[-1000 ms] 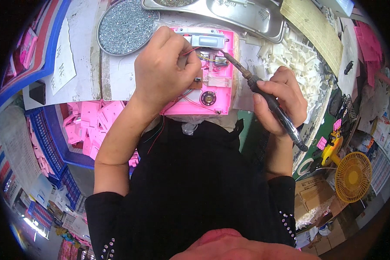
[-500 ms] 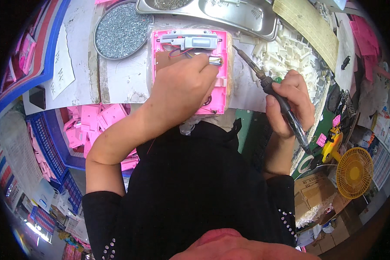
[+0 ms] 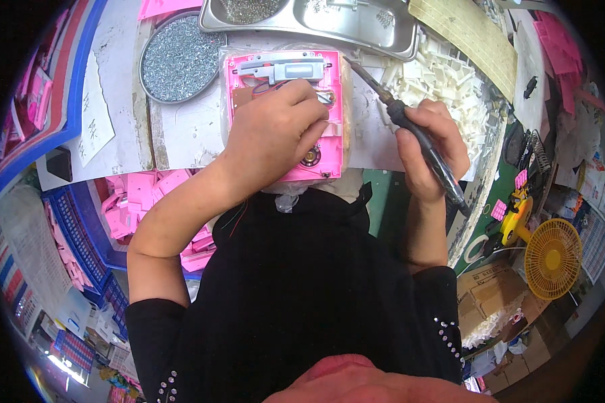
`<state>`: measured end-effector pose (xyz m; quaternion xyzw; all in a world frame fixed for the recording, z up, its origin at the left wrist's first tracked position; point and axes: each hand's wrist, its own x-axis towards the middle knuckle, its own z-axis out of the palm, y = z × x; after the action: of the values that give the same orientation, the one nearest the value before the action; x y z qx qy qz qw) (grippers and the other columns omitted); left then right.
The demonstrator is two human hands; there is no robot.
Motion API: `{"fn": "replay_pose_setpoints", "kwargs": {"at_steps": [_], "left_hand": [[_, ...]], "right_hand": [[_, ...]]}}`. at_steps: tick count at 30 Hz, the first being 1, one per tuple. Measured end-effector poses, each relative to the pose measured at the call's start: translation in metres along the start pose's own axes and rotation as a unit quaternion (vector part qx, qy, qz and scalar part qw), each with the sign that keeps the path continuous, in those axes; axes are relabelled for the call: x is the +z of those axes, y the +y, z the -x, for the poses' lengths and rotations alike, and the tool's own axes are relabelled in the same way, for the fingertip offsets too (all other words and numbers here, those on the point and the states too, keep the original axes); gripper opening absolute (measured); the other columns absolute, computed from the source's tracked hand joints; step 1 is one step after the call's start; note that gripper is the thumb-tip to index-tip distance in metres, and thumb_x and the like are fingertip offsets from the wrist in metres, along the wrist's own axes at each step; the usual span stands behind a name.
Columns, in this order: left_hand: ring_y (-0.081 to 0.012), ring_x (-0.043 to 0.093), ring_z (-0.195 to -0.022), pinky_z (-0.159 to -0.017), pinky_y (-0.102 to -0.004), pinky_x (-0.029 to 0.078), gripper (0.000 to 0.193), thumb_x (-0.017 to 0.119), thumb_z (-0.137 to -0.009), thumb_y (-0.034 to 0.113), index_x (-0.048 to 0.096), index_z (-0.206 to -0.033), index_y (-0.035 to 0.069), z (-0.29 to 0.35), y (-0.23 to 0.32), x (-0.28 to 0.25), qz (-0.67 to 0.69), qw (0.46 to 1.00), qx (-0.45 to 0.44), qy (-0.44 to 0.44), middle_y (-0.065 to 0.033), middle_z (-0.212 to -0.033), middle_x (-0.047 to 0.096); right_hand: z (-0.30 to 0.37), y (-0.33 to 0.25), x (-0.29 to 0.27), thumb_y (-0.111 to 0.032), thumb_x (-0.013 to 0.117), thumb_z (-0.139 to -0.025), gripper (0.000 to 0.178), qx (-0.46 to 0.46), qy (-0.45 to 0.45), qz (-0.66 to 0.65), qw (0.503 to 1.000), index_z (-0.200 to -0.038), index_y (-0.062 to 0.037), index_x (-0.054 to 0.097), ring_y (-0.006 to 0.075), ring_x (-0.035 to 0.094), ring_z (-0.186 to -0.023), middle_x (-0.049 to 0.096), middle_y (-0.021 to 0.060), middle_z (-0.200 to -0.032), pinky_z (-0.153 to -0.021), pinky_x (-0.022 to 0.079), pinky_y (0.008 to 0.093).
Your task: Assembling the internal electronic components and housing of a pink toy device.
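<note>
In the head view, the white counter (image 3: 181, 138) carries an open, pink, rectangular plastic housing (image 3: 329, 168) beside the middle of its front edge, on a padded support (image 3: 347, 121) wrapped in clear film. Fitted in the housing are a long, light-grey plastic module (image 3: 299, 71) along the far side, a flat brown board (image 3: 243, 97) at the left side, and a round black speaker (image 3: 310, 156) near the front. The left hand (image 3: 275, 127) is over the middle of the housing with fingers bent and thumb drawn in; the fingertips are partly hidden, so it cannot be told whether they pinch a part. The right hand (image 3: 440, 144) grasps a soldering iron (image 3: 417, 131) with a dark handle, pen-fashion, to the right of the housing. The iron's metal tip points toward the far right corner of the housing and sits just beside it; contact cannot be told. Farther from the front edge are a round metal dish (image 3: 141, 74) of small silver screws (image 3: 181, 60) and, to its right, a stainless-steel compartment tray (image 3: 356, 30). A heap of white plastic parts (image 3: 444, 84) lies toward the right edge. Below the front edge, at left, a blue bin (image 3: 94, 213) contains flat pink plastic pieces (image 3: 141, 191).
</note>
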<state>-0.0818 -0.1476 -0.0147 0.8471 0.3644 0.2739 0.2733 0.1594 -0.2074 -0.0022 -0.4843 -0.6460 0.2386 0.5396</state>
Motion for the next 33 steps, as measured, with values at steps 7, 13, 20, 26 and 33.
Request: {"fn": "replay_pose_setpoints", "kwargs": {"at_steps": [7,13,20,26,33], "left_hand": [[-0.0242,0.067,-0.071,-0.061,-0.0364,0.052,0.015,0.079,-0.083,0.018,0.07,-0.086,0.007,-0.006,0.006,-0.007,-0.08,0.997,-0.003,-0.021,-0.0056,-0.083,0.064],[-0.0238,0.067,-0.068,-0.06,-0.0353,0.053,0.016,0.08,-0.083,0.017,0.071,-0.088,0.006,-0.01,0.005,-0.012,-0.079,0.996,0.007,-0.049,-0.0068,-0.081,0.064],[-0.0246,0.066,-0.071,-0.063,-0.0372,0.053,0.016,0.078,-0.083,0.016,0.071,-0.093,0.006,-0.011,0.008,-0.011,-0.071,0.995,0.011,-0.068,-0.0075,-0.082,0.062],[-0.0225,0.065,-0.072,-0.062,-0.0351,0.051,0.015,0.077,-0.084,0.011,0.07,-0.095,0.004,-0.009,0.002,-0.008,-0.033,0.997,0.025,-0.06,-0.0073,-0.083,0.063],[-0.0117,0.061,-0.068,-0.062,-0.0267,0.049,0.012,0.076,-0.086,0.002,0.07,-0.097,-0.001,-0.004,-0.005,-0.019,0.152,0.981,-0.095,-0.074,-0.0065,-0.086,0.068]], "right_hand": [[0.004,0.004,-0.007,0.001,0.078,-0.08,0.026,0.004,0.018,0.012,1.0,-0.105,0.0038,0.07,0.0174,0.056,-0.071,0.062,0.0092,-0.081,-0.064,0.043,0.0268],[0.002,0.003,-0.007,0.0,0.079,-0.08,0.026,-0.012,0.006,0.004,1.0,-0.104,0.0039,0.07,0.0176,0.056,-0.07,0.063,0.0096,-0.081,-0.062,0.043,0.0274],[0.005,0.005,-0.008,0.001,0.079,-0.079,0.026,-0.017,0.017,0.006,1.0,-0.103,0.0042,0.07,0.0174,0.056,-0.069,0.062,0.0095,-0.08,-0.062,0.042,0.0275],[0.007,0.002,-0.012,0.0,0.079,-0.079,0.026,-0.01,0.022,0.02,1.0,-0.103,0.0038,0.071,0.0174,0.056,-0.069,0.063,0.0098,-0.08,-0.061,0.042,0.0278],[0.004,0.007,-0.001,-0.002,0.08,-0.08,0.025,-0.006,0.002,0.007,1.0,-0.103,0.0027,0.072,0.0173,0.057,-0.068,0.064,0.0092,-0.081,-0.061,0.043,0.0276]]}}
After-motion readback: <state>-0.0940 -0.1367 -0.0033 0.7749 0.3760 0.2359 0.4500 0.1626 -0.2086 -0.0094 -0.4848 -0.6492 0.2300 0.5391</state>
